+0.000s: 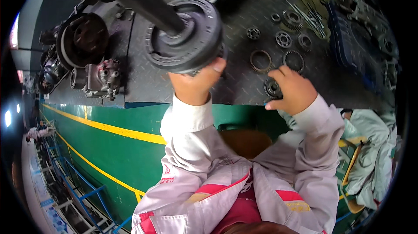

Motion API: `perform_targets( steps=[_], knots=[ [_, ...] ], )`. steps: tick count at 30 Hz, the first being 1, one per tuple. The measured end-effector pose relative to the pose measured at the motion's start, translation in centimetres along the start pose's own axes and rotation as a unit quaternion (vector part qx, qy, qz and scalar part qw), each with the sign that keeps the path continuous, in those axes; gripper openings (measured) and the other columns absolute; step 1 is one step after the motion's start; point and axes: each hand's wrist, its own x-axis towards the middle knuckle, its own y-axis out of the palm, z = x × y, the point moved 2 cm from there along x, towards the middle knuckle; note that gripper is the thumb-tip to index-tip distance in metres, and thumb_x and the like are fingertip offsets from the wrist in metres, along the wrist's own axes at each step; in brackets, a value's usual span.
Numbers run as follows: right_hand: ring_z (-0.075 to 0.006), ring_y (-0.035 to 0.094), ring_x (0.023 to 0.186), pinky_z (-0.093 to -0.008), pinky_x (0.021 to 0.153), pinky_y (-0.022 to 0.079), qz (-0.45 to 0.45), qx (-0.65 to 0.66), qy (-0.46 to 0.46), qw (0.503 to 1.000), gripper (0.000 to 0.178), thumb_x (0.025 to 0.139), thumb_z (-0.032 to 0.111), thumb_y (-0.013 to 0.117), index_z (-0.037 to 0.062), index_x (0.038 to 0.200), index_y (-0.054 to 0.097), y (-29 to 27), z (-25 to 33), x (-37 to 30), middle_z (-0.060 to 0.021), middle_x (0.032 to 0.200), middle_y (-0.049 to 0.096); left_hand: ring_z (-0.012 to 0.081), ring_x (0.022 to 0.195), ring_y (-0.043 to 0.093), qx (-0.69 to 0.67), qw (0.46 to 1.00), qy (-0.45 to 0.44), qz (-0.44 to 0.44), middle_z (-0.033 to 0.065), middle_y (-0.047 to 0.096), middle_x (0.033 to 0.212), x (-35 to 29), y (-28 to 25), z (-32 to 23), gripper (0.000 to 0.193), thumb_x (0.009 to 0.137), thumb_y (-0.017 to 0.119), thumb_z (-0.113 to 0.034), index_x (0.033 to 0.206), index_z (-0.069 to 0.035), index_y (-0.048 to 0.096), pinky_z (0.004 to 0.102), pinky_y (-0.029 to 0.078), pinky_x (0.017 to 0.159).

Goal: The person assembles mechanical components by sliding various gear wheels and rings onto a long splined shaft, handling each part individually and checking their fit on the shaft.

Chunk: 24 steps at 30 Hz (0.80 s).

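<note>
My left hand [198, 81] is raised over the table's near edge, its fingers closed around the underside of a gear shaft [187, 34]. The shaft carries a wide, dark toothed gear, and its splined rod leans up toward the upper left, close to the camera. My right hand [294, 88] is at the near edge with thumb and index finger spread on either side of a small gear [272, 88]; whether they touch it is hard to tell. Just beyond lie a brass-coloured ring [261, 69] and a dark toothed ring [293, 52].
Several bearings [283, 39] and gears [292, 20] lie farther back on the steel table [237, 8]. Rods [310, 18] rest on a yellowish cloth near a blue tray [348, 42]. A drum-like part [85, 38] and a metal housing [102, 79] stand at left. A person's sleeve [370, 147] shows at right.
</note>
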Motion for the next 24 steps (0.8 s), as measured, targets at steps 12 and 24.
perform_targets(
  steps=[12,24],
  knots=[
    [-0.0322,0.058,0.097,-0.0405,0.076,0.05,0.0,-0.052,0.01,0.999,0.057,0.064,0.02,0.082,0.0065,0.112,0.054,0.2,0.2,1.0,-0.0115,0.103,0.054,0.0195,0.102,0.057,0.178,0.983,0.036,0.038,0.007,0.062,0.109,-0.3,0.6,-1.0,0.067,0.067,0.085,-0.043,0.112,0.001,0.061,0.0328,0.041,0.093],
    [-0.0317,0.059,0.09,-0.0378,0.077,0.049,-0.238,0.032,0.054,0.969,0.032,0.076,0.009,0.065,0.0064,0.108,0.058,-3.4,-6.4,1.3,-0.0123,0.099,0.058,0.0258,0.09,0.065,0.08,0.997,-0.015,-0.015,0.0173,0.058,0.113,-1.0,0.3,-0.5,0.081,0.066,0.084,-0.042,0.125,-0.001,0.047,0.0351,0.053,0.08]
  ],
)
